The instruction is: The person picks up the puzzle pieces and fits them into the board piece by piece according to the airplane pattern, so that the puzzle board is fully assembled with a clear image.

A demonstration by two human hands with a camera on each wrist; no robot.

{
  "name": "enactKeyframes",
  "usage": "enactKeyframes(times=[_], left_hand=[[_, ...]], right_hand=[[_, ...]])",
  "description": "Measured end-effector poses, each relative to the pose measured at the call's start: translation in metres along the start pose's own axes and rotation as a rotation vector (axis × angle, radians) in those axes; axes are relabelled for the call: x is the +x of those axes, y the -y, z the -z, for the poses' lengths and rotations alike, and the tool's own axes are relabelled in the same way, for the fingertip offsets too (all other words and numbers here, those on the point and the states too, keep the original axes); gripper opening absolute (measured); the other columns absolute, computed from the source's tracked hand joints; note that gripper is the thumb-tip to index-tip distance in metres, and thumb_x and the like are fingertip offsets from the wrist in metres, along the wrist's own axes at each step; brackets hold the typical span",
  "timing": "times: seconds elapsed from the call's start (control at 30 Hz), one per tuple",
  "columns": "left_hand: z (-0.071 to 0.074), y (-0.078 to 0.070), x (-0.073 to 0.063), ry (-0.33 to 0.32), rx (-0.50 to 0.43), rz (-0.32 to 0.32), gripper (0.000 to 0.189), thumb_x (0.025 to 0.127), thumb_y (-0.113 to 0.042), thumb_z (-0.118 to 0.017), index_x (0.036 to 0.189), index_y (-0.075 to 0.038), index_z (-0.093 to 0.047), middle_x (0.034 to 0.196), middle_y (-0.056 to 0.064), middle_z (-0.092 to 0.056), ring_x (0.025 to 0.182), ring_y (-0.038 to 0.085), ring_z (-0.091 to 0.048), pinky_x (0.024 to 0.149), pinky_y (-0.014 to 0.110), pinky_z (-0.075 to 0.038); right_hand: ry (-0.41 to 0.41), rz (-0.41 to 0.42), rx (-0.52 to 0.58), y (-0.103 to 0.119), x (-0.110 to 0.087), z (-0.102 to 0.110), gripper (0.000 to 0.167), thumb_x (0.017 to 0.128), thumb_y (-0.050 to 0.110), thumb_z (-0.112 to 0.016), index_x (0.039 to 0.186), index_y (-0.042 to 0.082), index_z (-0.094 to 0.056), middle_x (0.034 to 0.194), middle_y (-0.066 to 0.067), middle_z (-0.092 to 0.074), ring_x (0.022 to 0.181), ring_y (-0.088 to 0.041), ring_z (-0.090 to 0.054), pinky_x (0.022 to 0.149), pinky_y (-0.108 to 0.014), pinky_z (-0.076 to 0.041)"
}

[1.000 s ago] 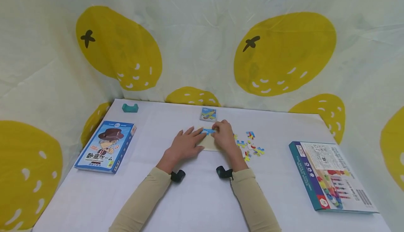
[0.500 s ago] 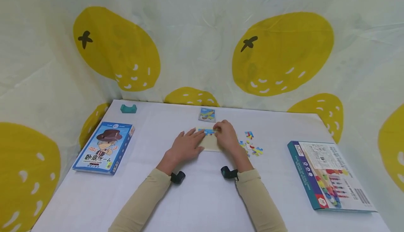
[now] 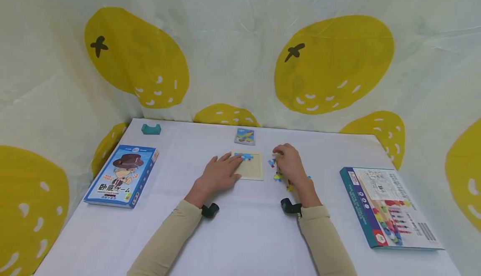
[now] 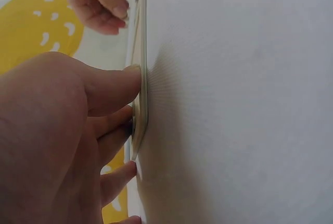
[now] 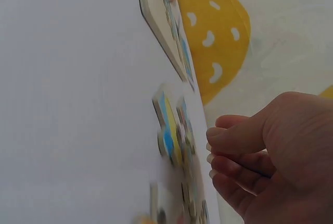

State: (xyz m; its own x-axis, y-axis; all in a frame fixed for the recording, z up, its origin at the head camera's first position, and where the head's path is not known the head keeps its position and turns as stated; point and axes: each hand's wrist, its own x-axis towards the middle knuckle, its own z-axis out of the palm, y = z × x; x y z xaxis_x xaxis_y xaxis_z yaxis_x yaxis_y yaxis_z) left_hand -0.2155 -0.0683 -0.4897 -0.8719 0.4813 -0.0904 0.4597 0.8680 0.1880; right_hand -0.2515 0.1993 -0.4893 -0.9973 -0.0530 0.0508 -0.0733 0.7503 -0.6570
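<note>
My left hand (image 3: 221, 173) lies spread on the left side of a pale wooden puzzle tray (image 3: 251, 170). Its fingertips touch blue puzzle pieces (image 3: 246, 157) along the tray's top edge, and the left wrist view shows its thumb (image 4: 117, 88) pressing the tray's near rim. To the right of the tray, my right hand (image 3: 291, 164) is over loose jigsaw pieces (image 3: 277, 177), fingers curled and thumb against the index finger. In the right wrist view some pieces (image 5: 169, 130) lie just beside its fingertips. I cannot tell whether a piece is between them.
A small picture card (image 3: 245, 136) of an airplane lies behind the tray. A blue game box (image 3: 122, 175) is at the left and a larger boxed set (image 3: 391, 209) at the right. A green notched block (image 3: 151, 129) sits at the back left, before the patterned curtain (image 3: 233, 59).
My right hand has left the tray's top right and moved right over the loose pieces, uncovering that side of the tray. The left hand stays on the tray.
</note>
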Motion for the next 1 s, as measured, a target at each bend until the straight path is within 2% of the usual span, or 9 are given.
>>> enactKeyframes(times=[0.17, 0.4, 0.5, 0.77, 0.9, 1.0], left_hand=[[0.000, 0.000, -0.001, -0.004, 0.019, -0.002, 0.063, 0.100, -0.047, -0.049, 0.157, -0.027, -0.030, 0.163, -0.008, -0.033, 0.152, 0.026, -0.028, 0.119, 0.060, -0.026], [0.000, 0.000, -0.001, -0.006, 0.050, -0.022, 0.060, 0.101, -0.048, -0.046, 0.156, -0.029, -0.032, 0.163, -0.007, -0.032, 0.152, 0.026, -0.028, 0.118, 0.061, -0.027], [0.001, -0.001, -0.002, -0.002, 0.050, -0.024, 0.060, 0.101, -0.048, -0.046, 0.156, -0.029, -0.032, 0.163, -0.007, -0.031, 0.152, 0.026, -0.028, 0.118, 0.061, -0.027], [0.000, -0.001, 0.000, 0.009, 0.052, -0.020, 0.060, 0.102, -0.048, -0.046, 0.157, -0.030, -0.031, 0.164, -0.007, -0.030, 0.153, 0.027, -0.027, 0.119, 0.061, -0.026], [0.000, -0.001, 0.001, 0.018, 0.052, -0.014, 0.061, 0.101, -0.049, -0.045, 0.157, -0.030, -0.031, 0.164, -0.007, -0.029, 0.153, 0.027, -0.026, 0.119, 0.061, -0.026], [0.000, -0.001, 0.001, 0.018, 0.053, -0.012, 0.061, 0.101, -0.049, -0.045, 0.157, -0.030, -0.031, 0.164, -0.007, -0.030, 0.153, 0.027, -0.026, 0.119, 0.061, -0.026]], right_hand=[[-0.011, -0.032, -0.019, -0.013, -0.004, 0.016, 0.030, 0.091, 0.001, -0.053, 0.117, 0.004, -0.068, 0.114, -0.013, -0.060, 0.107, -0.031, -0.055, 0.096, -0.049, -0.047], [-0.004, -0.103, -0.157, -0.028, -0.009, 0.036, 0.034, 0.087, 0.003, -0.063, 0.121, 0.003, -0.066, 0.121, -0.019, -0.059, 0.106, -0.035, -0.055, 0.092, -0.050, -0.049], [0.016, -0.140, -0.162, -0.030, -0.011, 0.041, 0.034, 0.087, 0.004, -0.063, 0.120, 0.002, -0.066, 0.121, -0.020, -0.058, 0.105, -0.035, -0.054, 0.093, -0.051, -0.048], [0.027, -0.167, -0.143, -0.034, -0.010, 0.043, 0.031, 0.089, 0.004, -0.063, 0.119, 0.003, -0.067, 0.115, -0.020, -0.057, 0.099, -0.033, -0.052, 0.090, -0.049, -0.048], [0.061, -0.198, -0.132, -0.036, -0.008, 0.042, 0.034, 0.090, 0.006, -0.061, 0.124, 0.004, -0.065, 0.117, -0.020, -0.056, 0.102, -0.033, -0.051, 0.091, -0.048, -0.048], [0.102, -0.231, -0.106, -0.037, -0.007, 0.044, 0.035, 0.091, 0.008, -0.061, 0.126, 0.004, -0.061, 0.115, -0.020, -0.057, 0.100, -0.032, -0.051, 0.085, -0.043, -0.048]])
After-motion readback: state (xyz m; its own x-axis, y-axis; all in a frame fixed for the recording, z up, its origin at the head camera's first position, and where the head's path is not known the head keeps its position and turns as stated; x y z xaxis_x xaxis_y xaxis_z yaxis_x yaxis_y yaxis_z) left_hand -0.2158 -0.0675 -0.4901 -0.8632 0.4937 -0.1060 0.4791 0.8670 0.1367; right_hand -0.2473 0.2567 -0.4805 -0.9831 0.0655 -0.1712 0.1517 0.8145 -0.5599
